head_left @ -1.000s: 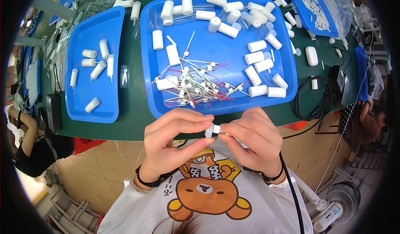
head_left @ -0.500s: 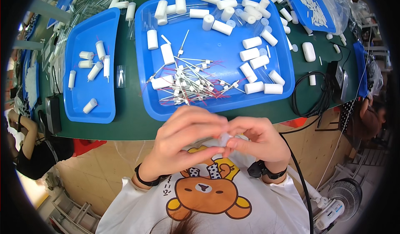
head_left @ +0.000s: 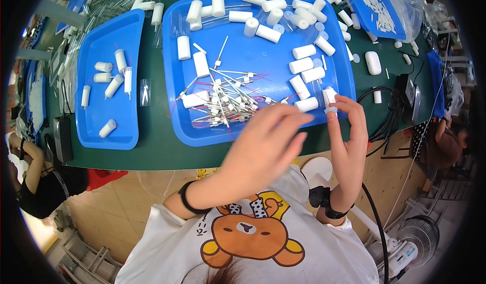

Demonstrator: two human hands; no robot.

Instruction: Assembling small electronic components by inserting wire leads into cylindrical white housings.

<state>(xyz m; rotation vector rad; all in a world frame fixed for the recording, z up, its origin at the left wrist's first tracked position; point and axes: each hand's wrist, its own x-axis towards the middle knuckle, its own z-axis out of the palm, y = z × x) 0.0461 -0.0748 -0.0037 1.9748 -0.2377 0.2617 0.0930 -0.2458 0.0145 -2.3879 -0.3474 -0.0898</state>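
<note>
My right hand [head_left: 347,132] is raised at the near right corner of the large blue tray [head_left: 263,76], its fingertips pinched on a small white cylinder [head_left: 330,98]. My left hand [head_left: 266,142] reaches forward with fingers spread and nothing in it, hovering over the tray's near edge close to a pile of thin metal pins with red wires [head_left: 225,97]. White cylinders [head_left: 304,64] lie scattered over that tray.
A smaller blue tray [head_left: 109,117] at the left holds several finished white cylinders. Black cables [head_left: 390,117] and a black box lie on the green table at the right. Another blue tray [head_left: 379,6] sits far right. A person sits at the left edge.
My hands were together near my chest around one small white piece; now they have parted, the left reaching toward the pins and the right lifting the cylinder to the tray's corner.
</note>
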